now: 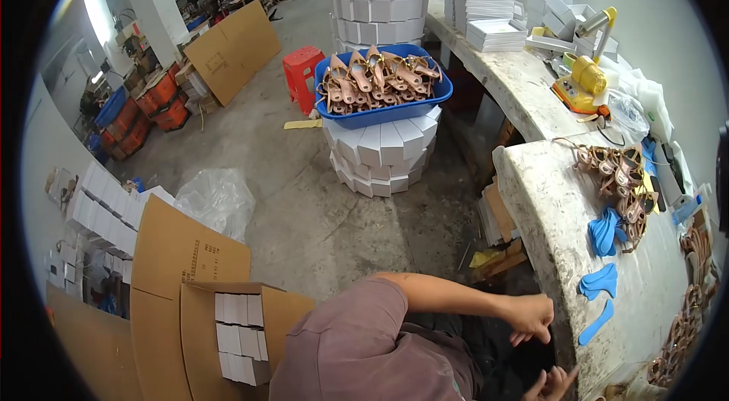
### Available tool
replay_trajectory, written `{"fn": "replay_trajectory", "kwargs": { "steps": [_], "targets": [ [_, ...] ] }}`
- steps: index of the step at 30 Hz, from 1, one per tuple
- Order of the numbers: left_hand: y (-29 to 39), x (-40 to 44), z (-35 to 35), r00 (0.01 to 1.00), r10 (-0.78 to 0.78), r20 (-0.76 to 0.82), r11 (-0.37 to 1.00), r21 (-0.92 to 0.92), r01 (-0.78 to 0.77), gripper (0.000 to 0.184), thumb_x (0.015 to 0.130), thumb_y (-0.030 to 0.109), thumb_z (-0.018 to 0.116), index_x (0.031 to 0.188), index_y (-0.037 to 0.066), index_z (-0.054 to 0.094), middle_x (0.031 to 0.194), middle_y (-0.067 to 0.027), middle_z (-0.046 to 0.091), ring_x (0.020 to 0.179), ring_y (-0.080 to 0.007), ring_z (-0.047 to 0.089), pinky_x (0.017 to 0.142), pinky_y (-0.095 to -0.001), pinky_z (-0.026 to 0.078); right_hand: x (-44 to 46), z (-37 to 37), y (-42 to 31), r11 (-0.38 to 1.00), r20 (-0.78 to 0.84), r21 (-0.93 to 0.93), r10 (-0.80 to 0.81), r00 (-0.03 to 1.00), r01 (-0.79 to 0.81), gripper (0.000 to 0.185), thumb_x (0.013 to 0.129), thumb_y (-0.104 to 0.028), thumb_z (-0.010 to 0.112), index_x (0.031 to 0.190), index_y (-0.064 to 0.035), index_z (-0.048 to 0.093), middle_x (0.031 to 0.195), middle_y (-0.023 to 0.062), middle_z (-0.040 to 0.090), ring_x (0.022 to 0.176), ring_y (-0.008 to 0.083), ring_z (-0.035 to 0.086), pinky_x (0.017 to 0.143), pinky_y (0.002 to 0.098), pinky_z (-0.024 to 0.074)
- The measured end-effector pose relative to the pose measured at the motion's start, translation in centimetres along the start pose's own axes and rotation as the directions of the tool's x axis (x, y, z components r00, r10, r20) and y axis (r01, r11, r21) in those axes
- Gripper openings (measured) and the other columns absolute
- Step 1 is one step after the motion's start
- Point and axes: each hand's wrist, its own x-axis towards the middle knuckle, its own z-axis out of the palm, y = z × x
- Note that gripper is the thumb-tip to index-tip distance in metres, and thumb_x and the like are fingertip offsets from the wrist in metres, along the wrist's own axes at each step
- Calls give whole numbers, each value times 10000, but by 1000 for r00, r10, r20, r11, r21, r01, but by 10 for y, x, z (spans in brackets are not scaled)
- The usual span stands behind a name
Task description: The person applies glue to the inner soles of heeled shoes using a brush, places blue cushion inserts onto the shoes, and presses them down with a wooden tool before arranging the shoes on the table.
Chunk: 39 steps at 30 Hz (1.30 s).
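Note:
My left hand (530, 316) is held beside the table edge at lower right, its fingers curled downward. Whatever they may hold is hidden. Below it, at the bottom of the view, my right hand (553, 386) is partly cut off, with its fingers apart and nothing visible in them. On the worktable (543, 219) nearest my hands lie blue sole-shaped pieces: a single one (597, 323), a few overlapping (600, 282) and a thicker stack (605, 232). Past these is a pile of tan strappy shoes (626, 181).
A blue tub (380, 118) of tan shoes rests on stacked white boxes (380, 146). A red stool (304, 78) stands beside it. Behind my back is an open carton (201, 340) holding white boxes. A yellow tool (588, 74) and more white boxes (496, 35) occupy the far worktop.

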Motion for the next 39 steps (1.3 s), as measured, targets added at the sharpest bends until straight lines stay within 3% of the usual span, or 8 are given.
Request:
{"fn": "replay_trajectory", "kwargs": {
  "steps": [6, 10, 11, 14, 19, 27, 34, 39],
  "targets": [
    [-9, 39, -13, 981, 187, 44, 965, -197, -175, 230, 935, 13, 529, 1136, -90, 566, 974, -189, 679, 847, -224, 709, 728, -317, 579, -12, -22, 27, 936, 13, 159, 317, 948, -315, 547, 941, -61, 615, 1441, 23, 409, 841, 80, 619, 712, 183, 559, 684, 300, 496],
    [4, 73, 3, 920, 392, -28, 878, 311, -365, 208, 909, 104, 619, 1094, 11, 640, 934, -136, 685, 856, -223, 680, 778, -348, 519, -33, -20, 50, 728, 103, 279, 625, 774, -626, 491, 951, -63, 553, 1424, -1, 439, 906, 59, 604, 739, 146, 564, 681, 244, 460],
    [20, 80, 6, 950, 311, -30, 903, 321, -286, 199, 906, 133, 640, 1062, 10, 652, 906, -142, 686, 843, -216, 678, 774, -337, 519, -45, -9, 60, 807, -48, 316, 539, 841, -499, 458, 939, -24, 552, 1392, -5, 492, 770, -30, 478, 634, 51, 397, 582, 176, 350],
    [34, 110, 21, 980, 186, -74, 919, 365, -147, 218, 923, 143, 648, 1094, 7, 664, 917, -88, 701, 899, -165, 661, 817, -292, 513, -41, -30, 46, 757, -84, 216, 644, 761, -617, 374, 887, 44, 550, 1253, 9, 614, 745, 40, 557, 626, 91, 485, 580, 223, 420],
    [34, 189, 57, 942, 315, 119, 868, 365, -336, 260, 894, 26, 654, 1148, -19, 633, 1053, -125, 682, 990, -194, 642, 888, -303, 496, -77, -45, 63, 677, -206, 247, 736, 645, -693, 307, 899, 44, 571, 1196, 16, 644, 710, 32, 546, 601, 65, 480, 538, 228, 391],
    [29, 354, 194, 759, 411, 505, 626, 449, -638, 1389, 521, 587, 893, 1526, 38, 107, 1535, -352, 34, 1448, -481, 97, 1145, -532, 268, -95, -55, 85, 645, -306, 311, 763, 569, -698, 214, 943, 9, 564, 1131, 19, 667, 652, 19, 527, 560, 68, 464, 521, 233, 380],
    [29, 360, 181, 779, 430, 456, 665, 423, -615, 1204, 541, 292, 906, 1515, 68, 236, 1346, -225, 339, 1274, -384, 371, 1092, -471, 373, -106, -71, 95, 445, -395, 436, 876, 278, -782, 167, 943, -18, 596, 1088, 15, 672, 586, -60, 436, 538, 10, 403, 507, 200, 335],
    [41, 333, 110, 859, 294, 419, 797, 389, -462, 1170, 526, 271, 939, 1489, 74, 305, 1380, -169, 339, 1347, -349, 363, 1115, -496, 369, -100, -71, 106, 405, -189, 613, 909, 372, -679, 275, 917, -36, 643, 1184, 8, 597, 709, -33, 541, 654, 28, 488, 611, 193, 410]
  ]
}}
